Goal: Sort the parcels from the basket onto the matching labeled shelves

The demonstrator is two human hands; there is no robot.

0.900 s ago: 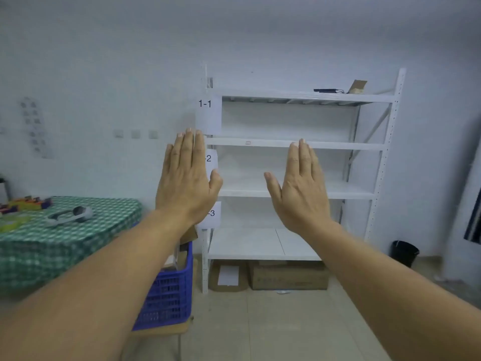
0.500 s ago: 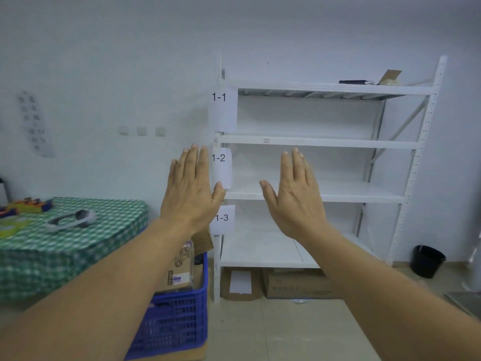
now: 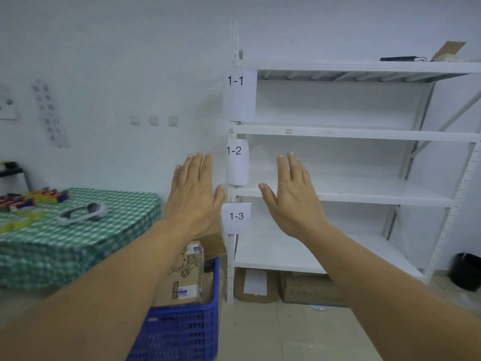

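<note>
Hands both raised in front of the camera, backs toward it, holding nothing. Left hand (image 3: 194, 196): fingers straight and close together, thumb out to the side, fingertips up. Right hand (image 3: 294, 199): same pose, fingers straight and together, thumb splayed toward the left hand. The two hands are apart, with the front left post of the shelf unit (image 3: 338, 132) showing in the gap between them.

Shelf unit: white metal, against the wall, right of centre. Paper labels on its left post, top to bottom: 1-1 label (image 3: 235, 80), 1-2 label (image 3: 234, 151), 1-3 label (image 3: 236, 216). The three labelled shelves carry no parcels. On the top board, a black flat item (image 3: 398, 58) and a cardboard piece (image 3: 447, 50) beside it.

Basket (image 3: 182, 332): blue plastic, slotted walls, on the floor just left of the shelf unit, partly behind the left forearm. A cardboard parcel (image 3: 182, 277) stands upright inside it, printed face and a sticker toward the camera. A second brown box (image 3: 213, 243) sits behind it, mostly hidden by the left hand.

Under the lowest shelf, floor boxes (image 3: 307, 290). Black bin (image 3: 466, 272) at far right. At left, a tabletop (image 3: 104, 230) with a green checked cloth carries a white headset (image 3: 83, 213) and blurred coloured items.
</note>
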